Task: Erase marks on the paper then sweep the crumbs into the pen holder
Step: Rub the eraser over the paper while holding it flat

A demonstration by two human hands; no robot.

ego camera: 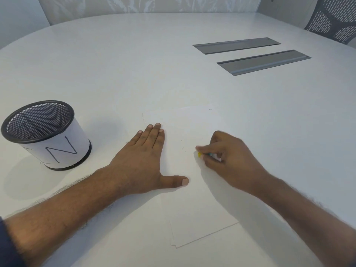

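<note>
A white sheet of paper (194, 212) lies on the white table in front of me. My left hand (142, 160) rests flat on the paper's left part, fingers together and thumb spread. My right hand (229, 158) pinches a small eraser (199, 154) whose yellow tip touches the paper, with a bit of green and white showing between the fingers. A few tiny dark crumbs (183, 149) lie on the paper between my hands. The black mesh pen holder (46, 135), wrapped in white paper with letters drawn on it, stands upright at the left, apart from the sheet.
Two grey recessed cable trays (264, 61) are set into the table (134, 64) at the far right. A grey mesh chair back (335, 20) stands behind the table's right corner. A pale wall runs along the back.
</note>
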